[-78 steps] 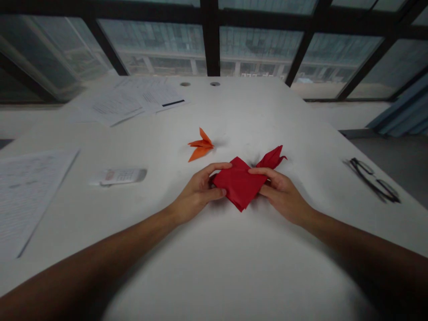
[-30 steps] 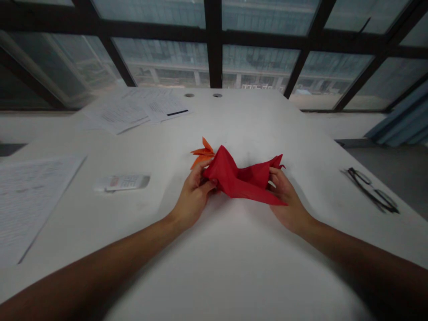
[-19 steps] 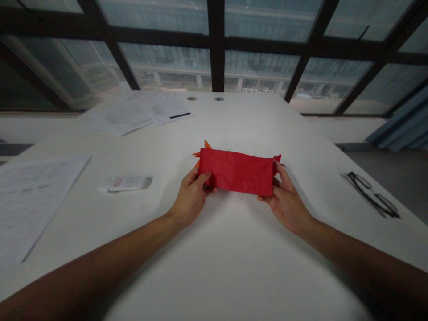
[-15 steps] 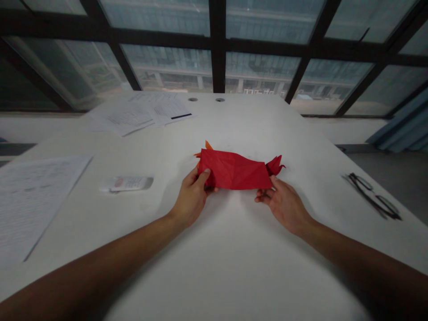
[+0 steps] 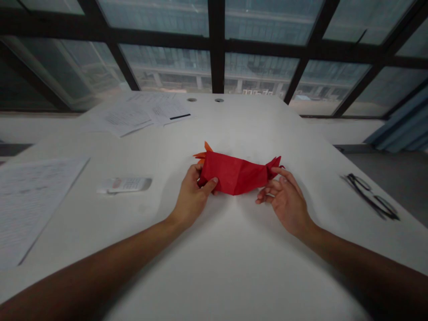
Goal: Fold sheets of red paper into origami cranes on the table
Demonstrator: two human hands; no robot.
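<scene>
In the head view, my left hand [image 5: 192, 196] grips the left end of the red paper [image 5: 236, 175]. The thumb lies on the near face and the other fingers are closed behind it. My right hand [image 5: 284, 198] is open, with the palm turned up and the fingers spread. The index finger reaches to the right end of the paper, but I cannot tell if it really touches.

The paper is in the middle of the white table [image 5: 234, 258], a little farther than my hands. I cannot tell if its lower edge rests on the surface.

I judge that the step in hand is a fold along the length of the paper, with only one end under control. A next move would need my right fingers to close on the right end, so that both ends are held level before any crease is pressed.

The long axis of the paper runs left to right, nearly parallel to the near table edge. The left end is taller and the right end narrows to a point toward the right. The lower edge comes to a shallow point toward me.

An orange folded figure [image 5: 203, 152] shows just behind the left end. A small white device [image 5: 124, 184] lies to the left, and the glasses [image 5: 371, 196] lie well apart on the right.
</scene>
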